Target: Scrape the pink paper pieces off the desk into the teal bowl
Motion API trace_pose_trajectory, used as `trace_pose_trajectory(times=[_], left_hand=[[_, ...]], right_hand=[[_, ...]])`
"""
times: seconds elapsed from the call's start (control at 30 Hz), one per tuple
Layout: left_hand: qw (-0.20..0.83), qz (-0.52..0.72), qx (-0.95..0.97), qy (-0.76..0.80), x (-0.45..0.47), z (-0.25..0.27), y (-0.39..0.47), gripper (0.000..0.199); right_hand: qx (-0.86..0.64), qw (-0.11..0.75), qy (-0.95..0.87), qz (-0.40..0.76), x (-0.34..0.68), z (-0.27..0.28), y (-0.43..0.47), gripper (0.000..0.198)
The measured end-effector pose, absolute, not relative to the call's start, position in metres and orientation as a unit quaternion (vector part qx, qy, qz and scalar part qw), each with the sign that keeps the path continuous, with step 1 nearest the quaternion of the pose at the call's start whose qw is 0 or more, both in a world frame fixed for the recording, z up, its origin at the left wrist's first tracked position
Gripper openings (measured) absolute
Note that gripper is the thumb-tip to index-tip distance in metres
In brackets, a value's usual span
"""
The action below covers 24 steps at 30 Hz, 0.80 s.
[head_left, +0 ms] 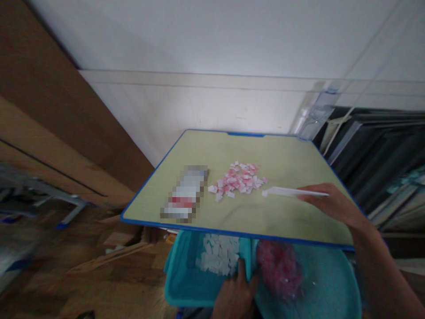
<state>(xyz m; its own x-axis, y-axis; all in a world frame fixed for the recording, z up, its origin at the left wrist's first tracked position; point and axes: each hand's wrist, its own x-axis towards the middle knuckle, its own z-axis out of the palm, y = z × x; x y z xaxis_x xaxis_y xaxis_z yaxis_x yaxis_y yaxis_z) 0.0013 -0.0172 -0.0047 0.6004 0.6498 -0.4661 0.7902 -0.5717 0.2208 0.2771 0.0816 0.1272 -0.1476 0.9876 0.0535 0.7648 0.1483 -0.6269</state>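
My right hand [327, 201] is closed around a slim white tool that looks like plastic tweezers [285, 191], held almost level above the board. A small white piece [264, 193] shows at its tip. Just left of the tip, a loose pile of small pink and white paper-like pieces [241, 179] lies on the pale yellow, blue-edged board [279, 221]. Below the board's front edge, my left hand [236, 294] rests by the rim of a teal rectangular bin [186, 297], index finger stretched out and thumb apart. White flat pieces [221, 252] lie in that bin, close to the fingertip.
A blurred-out phone-like slab [184, 192] lies on the board's left. Right of the bin stands a round teal basin [335, 283] with a pink, shiny bundle [280, 268]. A clear bottle-like container [317, 115] stands behind the board's far right corner. Dark panels [381, 146] lean at right.
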Motion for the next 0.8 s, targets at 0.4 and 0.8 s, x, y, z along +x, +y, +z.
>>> trace_pose_trajectory(times=[0.4,0.8], left_hand=[[0.189,-0.143,0.884,0.404,-0.001,-0.019,-0.019,0.058],[0.205,-0.136,0.881,0.405,0.0,-0.013,-0.02,0.056]], right_hand=[[-0.501,0.278,-0.773,0.271,0.232,0.122,0.088,0.028],[-0.508,0.26,-0.783,0.248,0.246,0.131,0.108,0.025]])
